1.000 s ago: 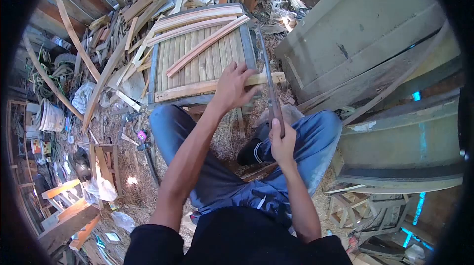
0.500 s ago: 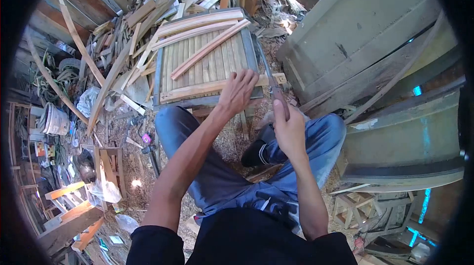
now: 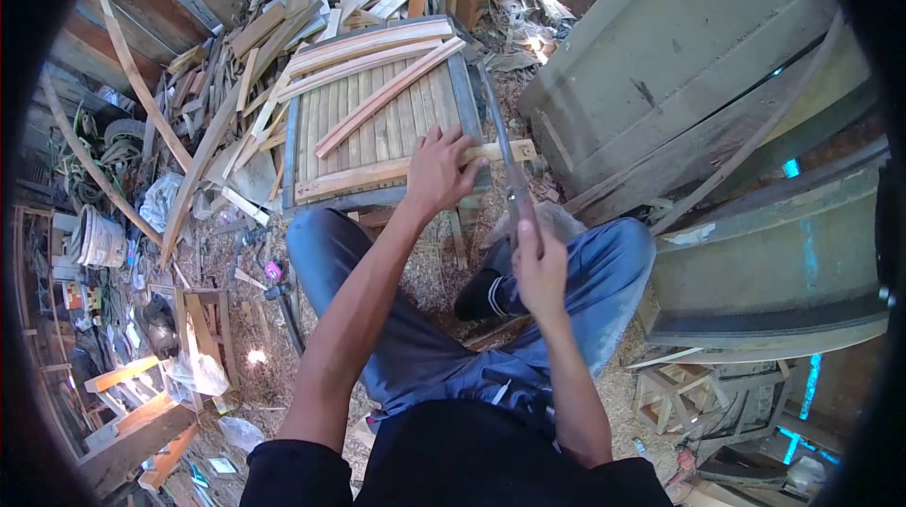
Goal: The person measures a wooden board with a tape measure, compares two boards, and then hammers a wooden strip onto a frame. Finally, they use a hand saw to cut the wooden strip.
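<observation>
Pale wood strip (image 3: 354, 178) lies along the near edge of the slatted worktop (image 3: 404, 122), directly under the left hand (image 3: 439, 170), which is partly closed with its fingers curled over it. Right hand (image 3: 541, 273), off the worktop's near right corner, is wrapped round a long-bladed tool (image 3: 496, 117). More strips (image 3: 385, 101) sit further back, scrap wood (image 3: 276, 27) behind the worktop, shavings (image 3: 429, 257) on the floor below it
</observation>
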Demonstrator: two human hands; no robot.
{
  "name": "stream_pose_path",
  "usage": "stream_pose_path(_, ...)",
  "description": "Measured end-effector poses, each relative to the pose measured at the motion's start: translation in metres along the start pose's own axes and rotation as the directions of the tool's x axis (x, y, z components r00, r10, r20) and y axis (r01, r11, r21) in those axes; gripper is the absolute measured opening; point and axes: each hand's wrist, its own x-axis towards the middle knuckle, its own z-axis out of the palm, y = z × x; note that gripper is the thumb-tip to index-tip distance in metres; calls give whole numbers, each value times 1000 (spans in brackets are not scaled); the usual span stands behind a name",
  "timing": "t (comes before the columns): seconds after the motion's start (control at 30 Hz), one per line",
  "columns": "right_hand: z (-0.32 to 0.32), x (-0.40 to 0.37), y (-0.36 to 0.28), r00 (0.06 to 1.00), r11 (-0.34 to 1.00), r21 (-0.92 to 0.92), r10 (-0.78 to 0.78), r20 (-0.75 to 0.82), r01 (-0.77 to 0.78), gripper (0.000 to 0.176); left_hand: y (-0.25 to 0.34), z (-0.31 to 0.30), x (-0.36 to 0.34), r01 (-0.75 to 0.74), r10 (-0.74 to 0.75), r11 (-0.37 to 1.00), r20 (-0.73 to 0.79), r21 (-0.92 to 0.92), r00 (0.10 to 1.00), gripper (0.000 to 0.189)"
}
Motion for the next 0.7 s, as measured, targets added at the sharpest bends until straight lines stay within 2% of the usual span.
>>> stream_pose_path(0.03,-6,-5,-24,993,993,-51,109,35,-107,37,0,-1,-2,-6,6,1000,-24,12,1000,26)
stream_pose_path(0.07,-11,-12,-27,999,991,-126,34,12,-32,37,0,-2,-3,-8,8,1000,-18,11,1000,26)
stream_pose_path(0.2,-35,-62,-50,1000,975,-220,23,-3,-23,39,2,-6,0,-8,8,1000,10,-16,1000,26)
stream_pose_path(0.3,-35,-70,-55,997,973,-217,81,-19,-83,39,3,-3,-3,13,-13,1000,30,-7,999,26)
stream_pose_path(0.37,-29,-53,-69,985,960,-228,172,24,-162,37,-6,3,-2,-40,38,998,-35,-47,999,30)
stream_pose_path(0.43,-15,-27,-60,1000,969,-247,-20,-20,15,38,-7,2,1,-37,35,998,-36,-48,999,29)
stream_pose_path(0.5,8,33,-43,998,968,-250,-4,-66,-13,37,-3,2,2,-57,55,997,-35,-54,998,28)
stream_pose_path(0.63,18,35,-32,999,952,-306,-23,-32,12,35,-4,-2,-2,3,-3,999,-20,-36,1000,26)
stream_pose_path(0.7,11,28,-1,990,989,-72,-134,-39,131,32,-1,-4,4,2,-2,999,-1,-48,1000,26)
